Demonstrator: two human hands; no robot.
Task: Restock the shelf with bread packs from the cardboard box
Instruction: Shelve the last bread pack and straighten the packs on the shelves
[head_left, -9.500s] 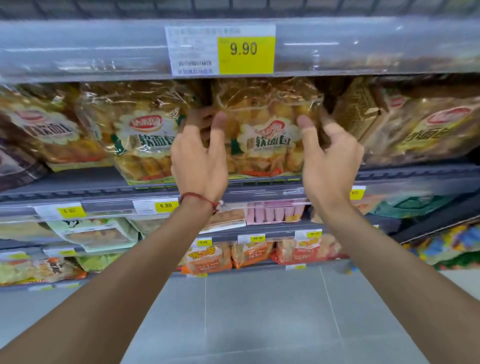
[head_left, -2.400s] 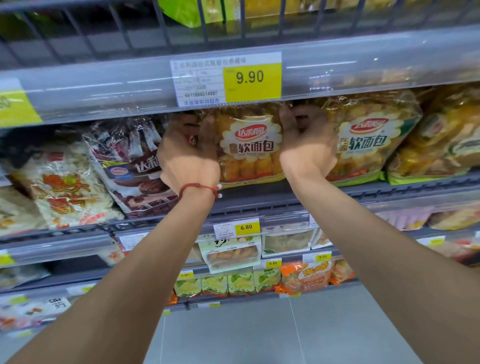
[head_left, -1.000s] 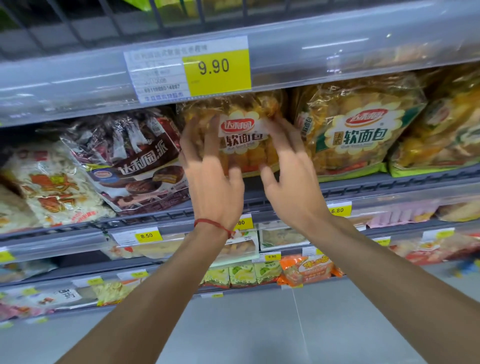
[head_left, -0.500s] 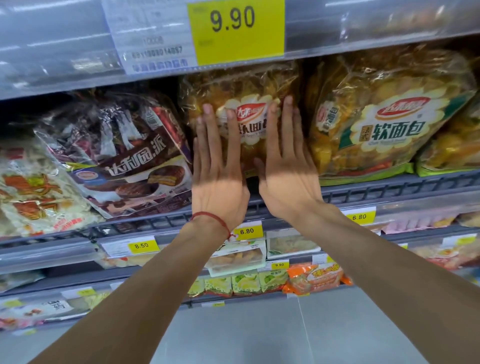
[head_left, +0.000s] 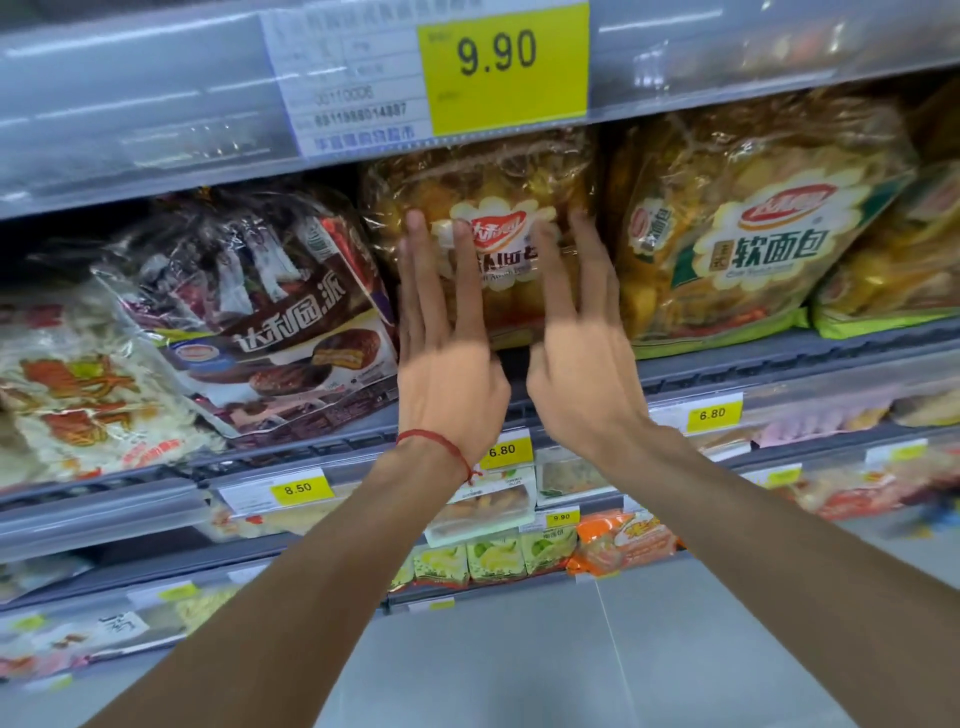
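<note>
We are seating a soft-bread pack (head_left: 491, 179) upright near the front edge of the shelf (head_left: 753, 366), left hand (head_left: 447, 364) and right hand (head_left: 576, 374) flat against it, fingers straight, gripping nothing. Next, probably: draw back, fetch another pack.

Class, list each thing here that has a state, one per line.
Left hand: open, fingers flat on bread pack.
Right hand: open, fingers on bread pack.
Bread pack: sealed, upright on shelf.
Pie pack: sealed, tilted.
Neighbour pack: sealed, upright.

Your hands: left hand (head_left: 447, 374) and right hand (head_left: 582, 374) side by side, flat against the bread pack (head_left: 498, 202).
Left of it: chocolate pie pack (head_left: 270, 322).
Right of it: second bread pack (head_left: 753, 249).
</note>
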